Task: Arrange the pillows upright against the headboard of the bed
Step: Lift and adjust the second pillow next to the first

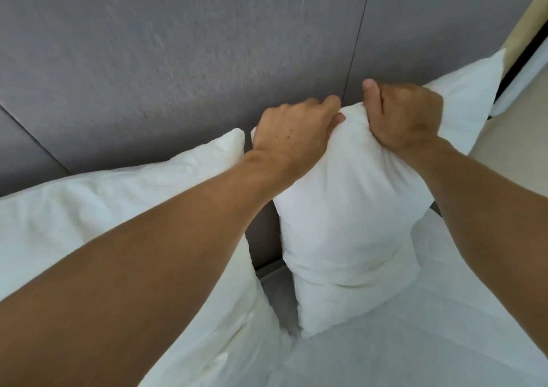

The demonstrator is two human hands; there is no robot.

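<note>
A white pillow [350, 208] stands upright on the bed, its back against the grey padded headboard [148, 60]. My left hand [293, 131] grips its top edge on the left side. My right hand [406, 113] grips the same top edge on the right, thumb up. A second white pillow [103, 208] leans against the headboard to the left, partly hidden by my left forearm. Behind the held pillow, a third white pillow [465, 98] stands at the right end of the headboard.
White bed sheet [415, 327] covers the mattress below the pillows. A dark gap [264, 238] shows between the left pillow and the held one. A beige wall and a dark frame [527, 45] lie beyond the headboard's right end.
</note>
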